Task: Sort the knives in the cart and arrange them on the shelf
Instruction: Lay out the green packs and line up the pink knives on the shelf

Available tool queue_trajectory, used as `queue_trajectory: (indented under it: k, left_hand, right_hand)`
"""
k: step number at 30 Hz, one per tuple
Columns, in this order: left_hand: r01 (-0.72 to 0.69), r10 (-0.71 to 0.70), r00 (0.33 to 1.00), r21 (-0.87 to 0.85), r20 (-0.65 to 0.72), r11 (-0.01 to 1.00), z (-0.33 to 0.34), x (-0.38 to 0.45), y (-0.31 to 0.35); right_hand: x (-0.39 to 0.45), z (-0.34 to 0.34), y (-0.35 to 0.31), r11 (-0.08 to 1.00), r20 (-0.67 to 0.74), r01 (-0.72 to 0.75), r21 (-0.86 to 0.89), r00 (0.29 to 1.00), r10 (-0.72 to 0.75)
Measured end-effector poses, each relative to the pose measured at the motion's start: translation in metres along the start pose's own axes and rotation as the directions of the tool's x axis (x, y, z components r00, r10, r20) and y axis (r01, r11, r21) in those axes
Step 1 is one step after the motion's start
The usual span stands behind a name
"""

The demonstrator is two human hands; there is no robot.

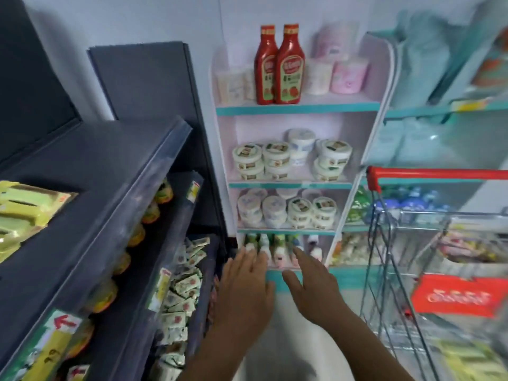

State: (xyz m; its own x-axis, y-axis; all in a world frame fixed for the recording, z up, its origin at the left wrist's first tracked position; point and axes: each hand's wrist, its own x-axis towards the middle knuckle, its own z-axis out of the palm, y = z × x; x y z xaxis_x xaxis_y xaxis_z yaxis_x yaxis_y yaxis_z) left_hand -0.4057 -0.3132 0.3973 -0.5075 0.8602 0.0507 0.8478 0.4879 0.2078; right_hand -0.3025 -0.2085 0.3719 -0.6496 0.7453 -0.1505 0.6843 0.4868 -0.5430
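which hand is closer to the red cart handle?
Right. The right hand reaches toward the bottom shelf, below and left of the red cart handle. The left hand is further left, beside the dark shelving. Neither touches the handle.

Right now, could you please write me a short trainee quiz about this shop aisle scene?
1. True or false: the two red sauce bottles stand on the narrow white rack's top shelf.
2. Which side of the view holds the red-handled wire shopping cart: A left, B right?
3. What do the left hand and right hand hold?

Key: 1 true; 2 B; 3 nothing, both are open, reaching toward the bottom shelf's small bottles.
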Motion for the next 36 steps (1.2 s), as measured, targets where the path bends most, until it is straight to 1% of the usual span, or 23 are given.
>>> queue_trajectory:
  k: [1,2,3,7,11,14,17,22,24,26,31,34,36]
  left_hand:
    - [-0.046,0.047,0.998,-0.028,0.048,0.999,0.007,0.000,0.014]
    - [-0.088,0.095,0.987,-0.056,0.126,0.995,0.015,0.000,0.028]
    - [-0.147,0.157,0.974,-0.073,0.164,0.986,0.025,0.001,0.041]
    - [-0.256,0.289,0.925,-0.160,0.246,0.954,0.060,0.003,0.096]
    - [-0.409,0.456,0.826,-0.205,0.330,0.889,0.087,0.007,0.155]
    - [-0.533,0.583,0.732,-0.237,0.353,0.812,0.104,0.013,0.199]
    - [-0.628,0.670,0.647,-0.245,0.364,0.739,0.123,0.022,0.240]
    - [-0.701,0.727,0.524,-0.260,0.443,0.664,0.158,0.038,0.299]
    - [-0.716,0.730,0.494,-0.254,0.473,0.650,0.177,0.043,0.322]
    - [-0.711,0.714,0.483,-0.249,0.507,0.658,0.194,0.049,0.336]
    - [-0.738,0.694,0.405,-0.235,0.595,0.632,0.248,0.064,0.377]
    - [-0.749,0.671,0.362,-0.227,0.647,0.623,0.281,0.073,0.394]
    - [-0.736,0.641,0.345,-0.227,0.685,0.638,0.308,0.081,0.403]
  right_hand:
    - [-0.007,-0.001,0.014,0.999,-0.010,-0.047,0.011,0.999,0.047]
    - [-0.014,-0.004,0.028,0.996,-0.029,-0.086,0.036,0.996,0.088]
    - [-0.021,-0.006,0.043,0.990,-0.046,-0.124,0.064,0.991,0.127]
    - [-0.047,-0.017,0.100,0.955,-0.117,-0.273,0.114,0.951,0.285]
    - [-0.072,-0.028,0.157,0.885,-0.156,-0.428,0.183,0.876,0.456]
    - [-0.088,-0.034,0.200,0.814,-0.161,-0.522,0.256,0.807,0.568]
    - [-0.098,-0.038,0.239,0.746,-0.156,-0.581,0.324,0.745,0.648]
    - [-0.111,-0.039,0.298,0.615,-0.081,-0.680,0.400,0.642,0.762]
    - [-0.117,-0.040,0.322,0.559,-0.055,-0.715,0.420,0.594,0.802]
    - [-0.120,-0.041,0.337,0.516,-0.036,-0.737,0.438,0.558,0.829]
    - [-0.125,-0.036,0.387,0.364,0.022,-0.781,0.507,0.433,0.901]
    - [-0.120,-0.032,0.413,0.297,0.040,-0.778,0.553,0.380,0.924]
    - [-0.114,-0.028,0.430,0.265,0.045,-0.777,0.572,0.352,0.935]
